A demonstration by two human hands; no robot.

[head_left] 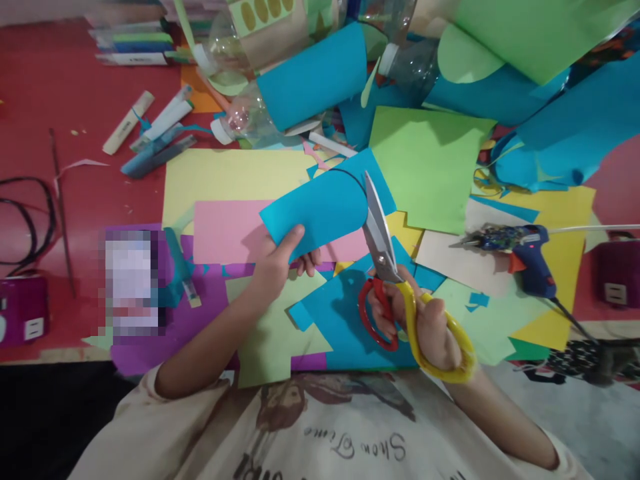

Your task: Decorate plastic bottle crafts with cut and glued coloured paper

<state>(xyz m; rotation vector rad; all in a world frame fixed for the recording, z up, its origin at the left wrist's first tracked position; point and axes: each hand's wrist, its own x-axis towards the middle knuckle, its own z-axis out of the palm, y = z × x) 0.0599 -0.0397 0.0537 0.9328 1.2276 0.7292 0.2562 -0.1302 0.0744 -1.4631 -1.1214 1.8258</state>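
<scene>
Frame centre: blue paper (pixel 320 205), pinched by the left hand (pixel 275 263) (fingers partly hidden), long axis rising rightward to a rounded end; scissors (pixel 382 259), gripped in the right hand (pixel 436 333), point up and slightly left.

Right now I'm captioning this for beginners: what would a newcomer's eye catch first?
Probably the metal scissors with red and yellow handles in the right hand, just right of centre. Next, the bright blue, round-ended paper piece in the left hand, near the middle. Then the dark blue glue gun lying at the right.
</scene>
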